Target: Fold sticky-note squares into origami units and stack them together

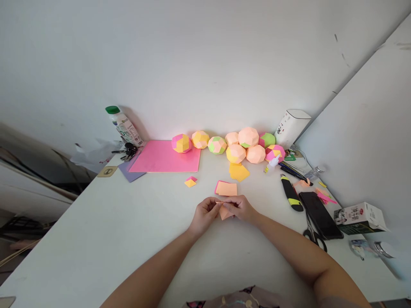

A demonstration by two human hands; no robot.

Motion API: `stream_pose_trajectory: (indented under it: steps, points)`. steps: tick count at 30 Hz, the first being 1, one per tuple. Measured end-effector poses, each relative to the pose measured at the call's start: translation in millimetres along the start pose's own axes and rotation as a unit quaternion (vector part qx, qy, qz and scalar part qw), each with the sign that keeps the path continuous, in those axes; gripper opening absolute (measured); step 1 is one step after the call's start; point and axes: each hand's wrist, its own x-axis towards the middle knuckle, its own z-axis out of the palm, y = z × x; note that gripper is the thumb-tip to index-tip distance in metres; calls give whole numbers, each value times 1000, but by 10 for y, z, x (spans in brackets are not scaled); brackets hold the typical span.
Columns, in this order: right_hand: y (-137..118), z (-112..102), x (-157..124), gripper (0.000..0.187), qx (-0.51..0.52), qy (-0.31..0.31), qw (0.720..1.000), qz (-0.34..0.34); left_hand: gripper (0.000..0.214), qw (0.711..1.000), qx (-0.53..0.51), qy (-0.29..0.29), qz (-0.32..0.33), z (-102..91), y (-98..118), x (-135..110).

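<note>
Between my hands, above the white table (138, 239), is a small peach paper piece (225, 213) with a folded edge and a corner pointing toward me. My left hand (205, 214) pinches its left side between thumb and fingers. On the other side my right hand (241, 208) grips it too, thumb lying on the paper. Just beyond my fingers lies a stack of peach and pink paper rectangles (227, 189). A small folded pink and yellow paper unit (190, 182) rests farther left. Orange-yellow paper sheets (239, 172) lie behind the stack.
Several faceted paper balls (217, 145) line the wall, one on a pink sheet (160, 158). A bottle (126, 128) stands back left. On the right are a cutter (291, 193), scissors (313, 236), a phone (321, 214), a milk carton (359, 218) and a white container (290, 128).
</note>
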Motion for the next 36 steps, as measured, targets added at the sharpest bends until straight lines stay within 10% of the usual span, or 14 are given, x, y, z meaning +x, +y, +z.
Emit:
stream_pose_trajectory:
  steps: [36]
  points:
    - [-64,2,1,27,10,14,1000,4,28,999,0,-33,18,-19,-18,8]
